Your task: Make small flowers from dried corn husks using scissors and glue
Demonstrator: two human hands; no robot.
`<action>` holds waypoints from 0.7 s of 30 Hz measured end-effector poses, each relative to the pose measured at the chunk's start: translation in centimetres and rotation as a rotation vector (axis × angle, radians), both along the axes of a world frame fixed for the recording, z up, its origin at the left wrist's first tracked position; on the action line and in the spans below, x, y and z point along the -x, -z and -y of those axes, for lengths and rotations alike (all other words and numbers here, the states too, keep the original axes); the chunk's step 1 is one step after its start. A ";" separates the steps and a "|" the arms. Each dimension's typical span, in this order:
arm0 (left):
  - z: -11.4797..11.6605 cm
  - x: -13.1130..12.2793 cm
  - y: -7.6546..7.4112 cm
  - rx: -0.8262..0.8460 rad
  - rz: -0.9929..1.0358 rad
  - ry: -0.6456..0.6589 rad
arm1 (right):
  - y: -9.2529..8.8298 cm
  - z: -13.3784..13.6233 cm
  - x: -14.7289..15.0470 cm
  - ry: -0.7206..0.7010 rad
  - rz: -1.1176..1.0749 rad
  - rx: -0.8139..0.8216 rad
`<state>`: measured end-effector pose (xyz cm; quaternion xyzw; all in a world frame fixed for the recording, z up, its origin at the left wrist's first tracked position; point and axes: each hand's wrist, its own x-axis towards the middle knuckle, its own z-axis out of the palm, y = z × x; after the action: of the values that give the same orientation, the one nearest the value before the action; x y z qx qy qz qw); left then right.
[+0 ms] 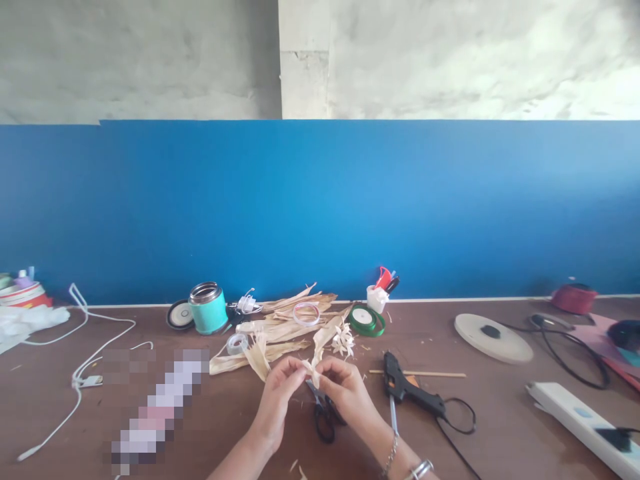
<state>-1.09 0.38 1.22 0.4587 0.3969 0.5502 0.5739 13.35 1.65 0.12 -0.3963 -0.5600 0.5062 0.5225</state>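
Blue panelling (320, 207) stands behind a brown worktop (500, 427), with bare grey wall above. Both hands are occupied at the near centre of the worktop. Left hand (280, 393): thumb and forefinger pinch a pale, husk-like strip (321, 345). Right hand (347, 383): thumb and forefinger pinch the same strip just beside, fingertips nearly meeting. The paired grip appears chosen to let one hand steady the material while the other folds or twists it; which does which cannot be determined. The strip's longer end rises beyond the fingers toward the husk pile (280, 331), presumably left free so that the worked part stays accessible.

Scissors (324, 419) lie below the hands, partly covered by the right one; the position suggests ready use. A white petalled piece (343, 341) sits just beyond the right hand, near enough to serve for comparison. A green ribbon spool (367, 321) lies behind it, before a white cup (377, 299) of tools.

To the right, a glue gun (407, 390) rests on its side across a thin stick (445, 375), within likely reach yet apart from the fingers, a sensible separation should the nozzle be hot.
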 end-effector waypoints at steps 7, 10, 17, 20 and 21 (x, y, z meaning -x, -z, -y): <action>0.1 -0.2 0.1 0.037 0.022 0.036 | 0.3 -0.1 0.1 0.052 -0.019 0.013; 0.1 -0.3 0.1 0.060 0.011 0.097 | 0.2 -0.1 0.0 0.118 0.043 -0.026; -0.2 -0.5 0.6 0.096 -0.014 0.143 | -0.1 0.0 -0.2 0.181 0.147 -0.102; -0.2 -0.5 0.5 0.101 -0.024 0.128 | 0.2 0.0 -0.2 0.163 0.121 -0.087; -0.2 -0.4 0.5 0.094 -0.038 0.113 | 0.2 0.0 -0.1 0.168 0.118 -0.083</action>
<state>-0.65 0.62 0.75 0.4633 0.4064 0.4891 0.6172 13.50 1.69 -0.11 -0.4493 -0.5750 0.4127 0.5451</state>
